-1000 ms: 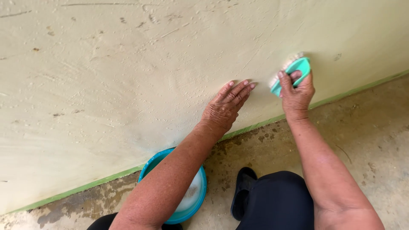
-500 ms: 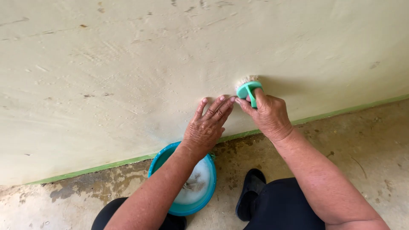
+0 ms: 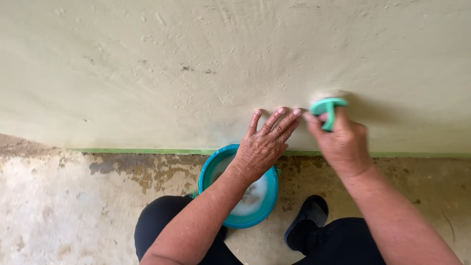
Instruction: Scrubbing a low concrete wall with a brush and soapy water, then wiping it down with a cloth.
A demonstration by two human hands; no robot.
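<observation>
My right hand (image 3: 343, 142) grips a teal scrubbing brush (image 3: 327, 109) by its handle and presses its bristles against a pale yellow-green wall (image 3: 196, 64). My left hand (image 3: 267, 140) lies flat on the wall just left of the brush, fingers spread and pointing up. Below my left forearm stands a teal bucket (image 3: 211, 169) with foamy water in it, partly hidden by the arm.
A green painted stripe (image 3: 137, 151) runs along the foot of the wall. Below it is a stained concrete floor (image 3: 64, 206). My dark trouser legs (image 3: 162, 221) and a black shoe (image 3: 306, 221) are at the bottom, either side of the bucket.
The brush and my right hand have swept left and then a little right along the wall. The view has shifted, so more floor shows at the left.
</observation>
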